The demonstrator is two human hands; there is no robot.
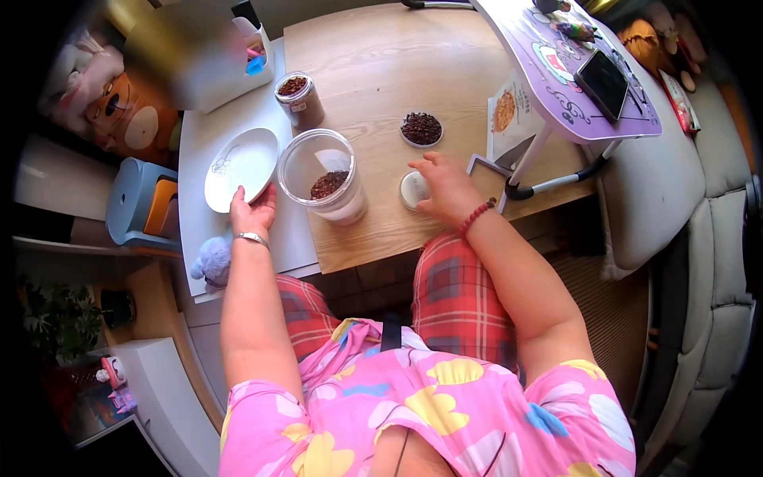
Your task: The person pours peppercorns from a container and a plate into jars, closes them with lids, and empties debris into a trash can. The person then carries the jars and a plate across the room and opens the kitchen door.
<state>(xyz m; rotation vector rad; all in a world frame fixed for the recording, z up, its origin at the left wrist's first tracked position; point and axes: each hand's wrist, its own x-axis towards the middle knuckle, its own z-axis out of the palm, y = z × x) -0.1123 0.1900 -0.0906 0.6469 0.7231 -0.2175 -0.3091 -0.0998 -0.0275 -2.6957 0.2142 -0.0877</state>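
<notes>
My left hand [253,211] is closed on the near rim of a white oval plate [230,171], its thumb over the edge. To the right of the plate stands a wide clear plastic jar [346,208], lidless, with dark reddish dried bits at the bottom. Behind it is a smaller clear jar [306,110], nearly full of similar bits. My right hand [449,189] is open, fingers apart, beside a round pale lid [412,191] on the wooden table; I cannot tell whether they touch. Farther back sits a small round dish [422,129] heaped with dark pieces.
A purple folding lap table [548,111] stands at the right, bearing a black phone [602,84]. Under its edge is a printed packet [509,119]. A white bin [262,71] is at the back left. A fluffy blue-grey object [213,260] lies near my left wrist.
</notes>
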